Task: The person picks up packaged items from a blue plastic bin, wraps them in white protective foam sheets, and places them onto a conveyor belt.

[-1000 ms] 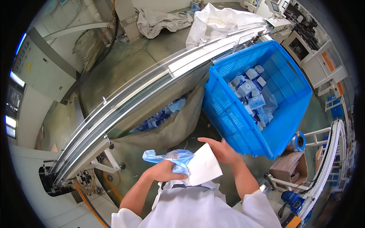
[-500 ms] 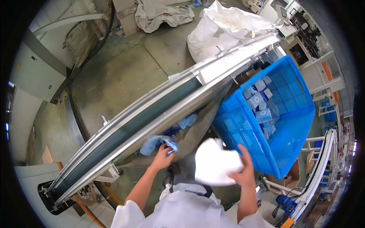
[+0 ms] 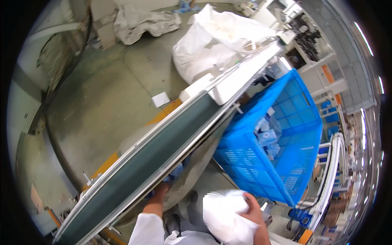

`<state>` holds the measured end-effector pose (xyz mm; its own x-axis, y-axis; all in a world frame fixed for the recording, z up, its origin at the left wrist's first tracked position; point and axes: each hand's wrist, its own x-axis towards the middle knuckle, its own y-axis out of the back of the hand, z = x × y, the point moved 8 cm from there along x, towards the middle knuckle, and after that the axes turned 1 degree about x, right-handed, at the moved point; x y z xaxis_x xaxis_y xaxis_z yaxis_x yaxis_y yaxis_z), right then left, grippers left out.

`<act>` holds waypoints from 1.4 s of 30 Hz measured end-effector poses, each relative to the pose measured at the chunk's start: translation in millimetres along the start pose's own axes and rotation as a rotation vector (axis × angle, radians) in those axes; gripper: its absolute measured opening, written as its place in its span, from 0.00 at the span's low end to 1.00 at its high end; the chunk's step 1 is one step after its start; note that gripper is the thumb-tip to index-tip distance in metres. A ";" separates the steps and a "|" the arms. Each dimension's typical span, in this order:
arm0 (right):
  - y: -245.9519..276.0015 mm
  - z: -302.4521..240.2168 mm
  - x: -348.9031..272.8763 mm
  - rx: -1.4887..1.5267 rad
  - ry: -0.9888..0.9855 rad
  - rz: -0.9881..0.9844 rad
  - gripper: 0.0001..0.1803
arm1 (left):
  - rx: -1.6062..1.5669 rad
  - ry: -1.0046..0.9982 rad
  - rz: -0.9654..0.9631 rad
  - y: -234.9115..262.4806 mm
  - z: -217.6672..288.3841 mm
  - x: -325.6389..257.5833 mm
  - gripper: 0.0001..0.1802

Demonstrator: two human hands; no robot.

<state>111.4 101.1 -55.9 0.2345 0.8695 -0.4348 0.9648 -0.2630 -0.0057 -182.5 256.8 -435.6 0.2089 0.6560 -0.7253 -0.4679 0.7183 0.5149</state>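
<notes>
One loose stack of thin white sheets [image 3: 223,216] in the right hand [image 3: 252,211], low in the view and in front of the white-clothed body, fingers curled over the right edge and pinching the layers together, upper edges fanned. Left hand [image 3: 160,189] down past the near rail of the conveyor [image 3: 163,143], at the shadowed opening of a tan cloth sling [image 3: 200,161], close beside crumpled blue packaging [image 3: 175,173]. Cannot tell the state of the left fingers, spread or pressed together, partly hidden there; cannot tell about contact with the packaging either. To the right of the sling, a big blue perforated crate [image 3: 307,141] with small blue-and-white packs [image 3: 267,137] inside. Beyond the conveyor, a bulging white bag [image 3: 196,57], a crumpled grey cloth [image 3: 143,27] and a flat white square [image 3: 161,99], all on the greenish floor [image 3: 110,90]. At lower right, a blue motor [image 3: 301,217] beside a curved white frame [image 3: 331,171].
</notes>
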 end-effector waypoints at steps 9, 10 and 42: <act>-62.5 -100.3 24.0 0.115 0.069 -0.020 0.50 | -0.056 -0.262 -0.244 107.2 112.2 -180.0 0.33; -85.5 -135.0 8.2 0.082 0.170 -0.170 0.53 | -0.197 -0.453 -0.245 132.2 143.9 -206.9 0.32; 61.0 -231.9 126.8 0.512 0.420 -0.341 0.29 | -1.118 -0.671 0.083 284.9 345.8 -285.0 0.21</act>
<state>227.6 292.3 97.4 0.0571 0.9973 0.0462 0.8398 -0.0229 -0.5424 -78.4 354.6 75.9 0.3780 0.9091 -0.1750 -0.8886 0.3032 -0.3442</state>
